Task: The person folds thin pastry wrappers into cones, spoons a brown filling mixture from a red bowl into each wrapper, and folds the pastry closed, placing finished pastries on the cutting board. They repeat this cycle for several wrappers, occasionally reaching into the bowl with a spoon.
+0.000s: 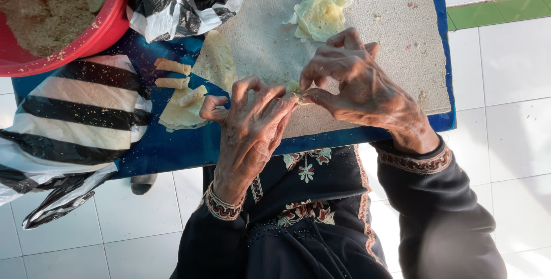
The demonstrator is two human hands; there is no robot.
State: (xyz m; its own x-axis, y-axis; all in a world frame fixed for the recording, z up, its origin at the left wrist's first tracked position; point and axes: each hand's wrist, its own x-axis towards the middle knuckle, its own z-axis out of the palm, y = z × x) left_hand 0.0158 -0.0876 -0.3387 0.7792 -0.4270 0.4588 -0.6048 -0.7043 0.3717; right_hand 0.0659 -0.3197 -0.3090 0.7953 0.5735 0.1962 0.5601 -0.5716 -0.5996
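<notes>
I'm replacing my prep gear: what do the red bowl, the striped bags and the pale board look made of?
Red bowl: seemingly plastic, smooth and slightly glossy. Striped bags: thin plastic film, crinkled and shiny. Pale board: unclear, a rough, speckled matte surface, perhaps stone or foam.

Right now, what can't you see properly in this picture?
All in the head view:
- The pale wrapper piece: mostly hidden between the left hand and right hand.
- The red bowl: cut off by the top and left edges.
- The striped plastic bag: its contents are covered.
</notes>
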